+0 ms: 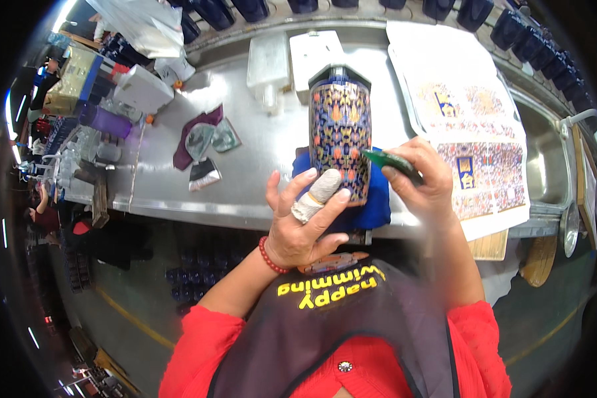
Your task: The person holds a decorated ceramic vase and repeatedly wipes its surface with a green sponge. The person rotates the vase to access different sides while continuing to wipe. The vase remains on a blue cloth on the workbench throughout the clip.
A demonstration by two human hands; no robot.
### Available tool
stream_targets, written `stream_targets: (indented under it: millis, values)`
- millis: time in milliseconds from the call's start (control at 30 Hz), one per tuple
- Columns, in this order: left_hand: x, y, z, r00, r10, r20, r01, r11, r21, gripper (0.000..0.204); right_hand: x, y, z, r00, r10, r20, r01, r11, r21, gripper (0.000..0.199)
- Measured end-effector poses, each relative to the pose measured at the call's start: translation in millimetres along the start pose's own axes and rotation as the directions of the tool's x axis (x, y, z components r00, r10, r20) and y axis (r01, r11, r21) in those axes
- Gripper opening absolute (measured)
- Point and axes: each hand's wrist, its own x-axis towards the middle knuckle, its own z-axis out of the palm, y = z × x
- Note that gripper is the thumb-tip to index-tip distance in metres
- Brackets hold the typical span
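Workshop; steel table (255,156) is running across in front of the person, dark blue bottles (438,8) are lining up behind it. Left hand (295,232) is spreading its fingers over the near end of the patterned bottle (340,119), fingertips resting there, not wrapping round it. One finger is wearing a whitish sleeve (317,197); red beads (266,257) are circling the wrist. Right hand (428,176) is gripping a green tool (391,162) between thumb and fingers, tip pointing at the bottle's right side; I can't tell if it's touching. Bottle is lying at the table's near edge, neck pointing away from the person, blue cloth (378,202) sitting under it. Going outward: printed sheets (487,176) are lying to the right, matching colours, sink (547,159) showing beyond them. Past the neck, a see-through container (268,63) and a white box (316,50) are standing side by side. Left of the bottle, a maroon cloth (184,144) is lying crumpled; a purple cup (109,121) is tipping farther left. Person is wearing a dark apron (338,325) over red.
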Motion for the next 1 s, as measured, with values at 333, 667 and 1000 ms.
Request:
stream_targets:
  millis: [333,667,1000]
  values:
    - [69,-60,6,0.999,-0.048,0.005,0.048,0.993,-0.104,0.092,25,-3,-11,0.981,0.187,0.054,-0.191,0.979,0.073,0.021]
    - [99,-66,0,0.999,-0.04,-0.001,0.04,0.999,0.015,0.076,49,20,1,0.99,0.045,0.134,-0.017,0.978,-0.208,0.054]
    - [112,-65,-4,0.999,-0.022,0.028,0.021,0.999,0.043,0.068,57,21,4,0.982,0.058,0.181,-0.01,0.967,-0.256,0.063]
